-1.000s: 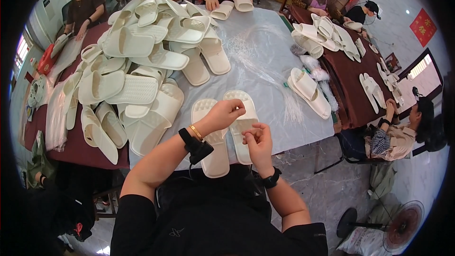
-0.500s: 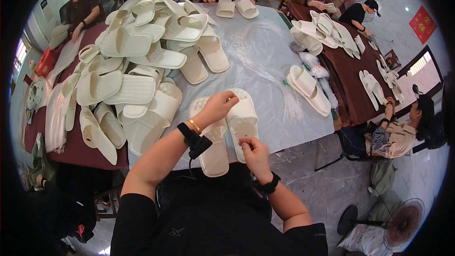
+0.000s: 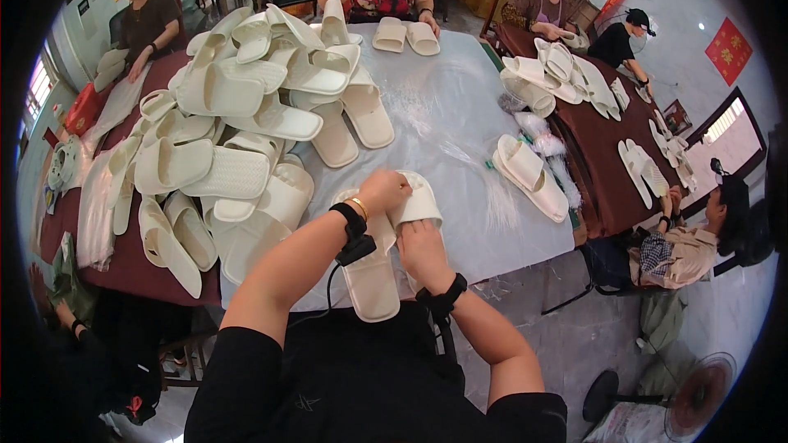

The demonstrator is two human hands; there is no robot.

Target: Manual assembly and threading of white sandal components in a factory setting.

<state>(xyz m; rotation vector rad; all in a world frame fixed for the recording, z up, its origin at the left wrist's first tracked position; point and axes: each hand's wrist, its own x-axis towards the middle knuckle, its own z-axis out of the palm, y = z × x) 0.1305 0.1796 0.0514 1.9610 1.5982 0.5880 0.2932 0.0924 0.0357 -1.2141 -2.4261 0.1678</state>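
Note:
In front of me lies a pair of cream slippers: the left slipper (image 3: pixel 373 283) and the right slipper (image 3: pixel 422 203), soles down with toes pointing away. My left hand (image 3: pixel 383 192) is closed in a pinch above the right slipper's strap, near its inner edge. Whatever sits between those fingertips is too small to make out. My right hand (image 3: pixel 423 250) is at the strap's rear opening, fingers bent together and fingertips partly hidden beneath the strap. Part of the left slipper is covered by my left wrist, which carries a black strapped device and a gold bracelet.
A tall heap of slippers (image 3: pixel 238 107) fills the table's left side. Thin clear strands (image 3: pixel 501 197) lie on the plastic-covered table (image 3: pixel 460 107). Another pair of slippers (image 3: pixel 529 174) rests at its right edge. Several people work around, one across from me beside two slippers (image 3: pixel 406 35).
My right hand has moved forward from the right slipper's heel area to its strap. My left hand has lowered toward the strap. The person across has raised a slipper beside the heap.

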